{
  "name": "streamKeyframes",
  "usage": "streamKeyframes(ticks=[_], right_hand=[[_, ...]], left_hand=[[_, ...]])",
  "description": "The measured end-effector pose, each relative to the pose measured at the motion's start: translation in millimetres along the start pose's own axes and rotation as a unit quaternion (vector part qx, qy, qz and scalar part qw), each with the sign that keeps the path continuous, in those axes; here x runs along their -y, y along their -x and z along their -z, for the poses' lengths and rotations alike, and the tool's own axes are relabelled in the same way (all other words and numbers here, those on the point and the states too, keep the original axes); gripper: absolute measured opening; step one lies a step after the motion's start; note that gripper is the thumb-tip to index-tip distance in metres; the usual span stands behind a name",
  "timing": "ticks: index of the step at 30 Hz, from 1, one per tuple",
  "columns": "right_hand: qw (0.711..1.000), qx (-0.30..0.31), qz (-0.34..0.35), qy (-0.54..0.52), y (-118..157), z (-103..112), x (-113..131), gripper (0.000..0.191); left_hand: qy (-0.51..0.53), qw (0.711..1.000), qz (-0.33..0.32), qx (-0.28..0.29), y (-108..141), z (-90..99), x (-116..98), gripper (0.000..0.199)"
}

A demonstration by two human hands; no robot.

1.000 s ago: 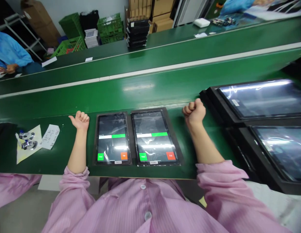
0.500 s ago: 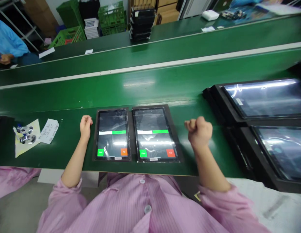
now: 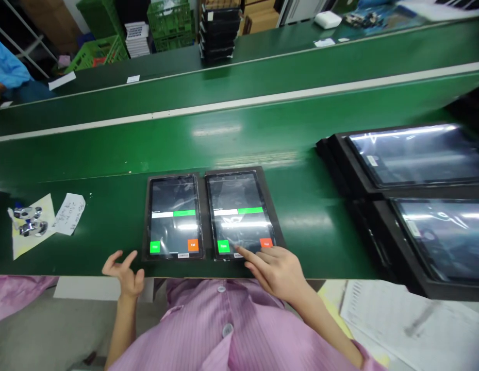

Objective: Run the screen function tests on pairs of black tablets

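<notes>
Two black tablets lie side by side at the near edge of the green bench. Both screens are lit, each with a green bar, a green button at the lower left and an orange-red button marked Fail. My right hand [image 3: 280,272] reaches over the lower edge of the right tablet [image 3: 237,193], index finger stretched out beside its green button. Whether the fingertip touches the glass I cannot tell. Just off the lower left corner of the left tablet [image 3: 172,195], my left hand [image 3: 125,272] is at the bench edge, fingers apart and holding nothing.
On the right, black trays hold more tablets [image 3: 417,154]. Shiny metal parts [image 3: 30,219] sit on yellow paper at the left, beside a handwritten note [image 3: 70,214]. Across the bench stand a black stack [image 3: 219,33], green crates [image 3: 170,23] and a person's blue sleeve [image 3: 7,64].
My right hand has come in leftward from beside the right tablet, its fist loosened and index finger extended. My left hand has drawn back toward the bench edge and spread its fingers.
</notes>
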State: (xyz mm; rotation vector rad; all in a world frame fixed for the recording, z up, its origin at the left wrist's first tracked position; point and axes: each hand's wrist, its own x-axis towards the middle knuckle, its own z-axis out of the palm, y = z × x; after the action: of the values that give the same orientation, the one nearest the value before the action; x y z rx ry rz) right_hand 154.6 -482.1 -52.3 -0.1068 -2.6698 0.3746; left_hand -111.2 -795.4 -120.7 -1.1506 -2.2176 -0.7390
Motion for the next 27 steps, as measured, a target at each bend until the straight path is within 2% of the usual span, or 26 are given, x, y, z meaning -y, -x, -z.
streamKeyframes(ticks=[2, 4, 7, 10, 12, 14, 16, 18, 20, 22, 25, 27], right_hand=[[1.000, 0.004, 0.017, -0.012, -6.5, -1.3, -0.8, 0.036], [0.998, 0.004, 0.030, -0.057, -12.5, -1.7, 0.1, 0.042], [0.996, 0.033, 0.031, -0.076, -20.9, -3.4, 6.3, 0.051], [0.997, 0.081, 0.008, -0.007, -27.6, -3.1, 11.1, 0.054], [0.997, 0.073, 0.004, 0.007, -30.6, 1.1, 5.4, 0.051], [0.999, 0.042, -0.009, -0.001, -33.4, 7.1, -11.9, 0.046], [0.998, 0.018, -0.067, -0.004, -38.1, 10.8, -40.5, 0.043], [0.985, -0.001, -0.175, 0.004, -45.8, 8.7, -75.3, 0.042], [0.955, -0.033, -0.295, -0.002, -54.8, 0.3, -108.3, 0.043], [0.923, -0.076, -0.375, -0.048, -61.7, -11.8, -132.8, 0.048], [0.892, -0.140, -0.405, -0.144, -63.6, -28.2, -149.7, 0.053], [0.879, -0.163, -0.411, -0.180, -61.0, -34.4, -152.3, 0.054]], left_hand=[[0.011, 0.998, 0.038, -0.047, -2.2, -4.4, -0.4, 0.060], [-0.002, 0.999, 0.033, -0.032, -9.1, -6.0, -1.8, 0.066], [-0.033, 0.996, -0.080, 0.025, -29.9, -3.2, -6.1, 0.059], [-0.008, 0.975, -0.200, 0.097, -62.3, -0.3, -16.8, 0.049], [0.025, 0.957, -0.251, 0.145, -87.6, -2.4, -29.3, 0.046], [0.032, 0.938, -0.293, 0.180, -114.4, -9.3, -44.5, 0.042], [0.015, 0.924, -0.307, 0.225, -142.2, -21.4, -59.1, 0.039], [-0.010, 0.912, -0.296, 0.283, -170.3, -38.2, -69.6, 0.042], [-0.027, 0.901, -0.276, 0.334, -196.8, -58.1, -74.9, 0.050], [-0.032, 0.894, -0.253, 0.369, -219.0, -77.9, -76.4, 0.056], [-0.019, 0.880, -0.224, 0.419, -239.2, -99.7, -76.7, 0.054], [-0.007, 0.865, -0.222, 0.449, -243.4, -106.5, -77.2, 0.055]])
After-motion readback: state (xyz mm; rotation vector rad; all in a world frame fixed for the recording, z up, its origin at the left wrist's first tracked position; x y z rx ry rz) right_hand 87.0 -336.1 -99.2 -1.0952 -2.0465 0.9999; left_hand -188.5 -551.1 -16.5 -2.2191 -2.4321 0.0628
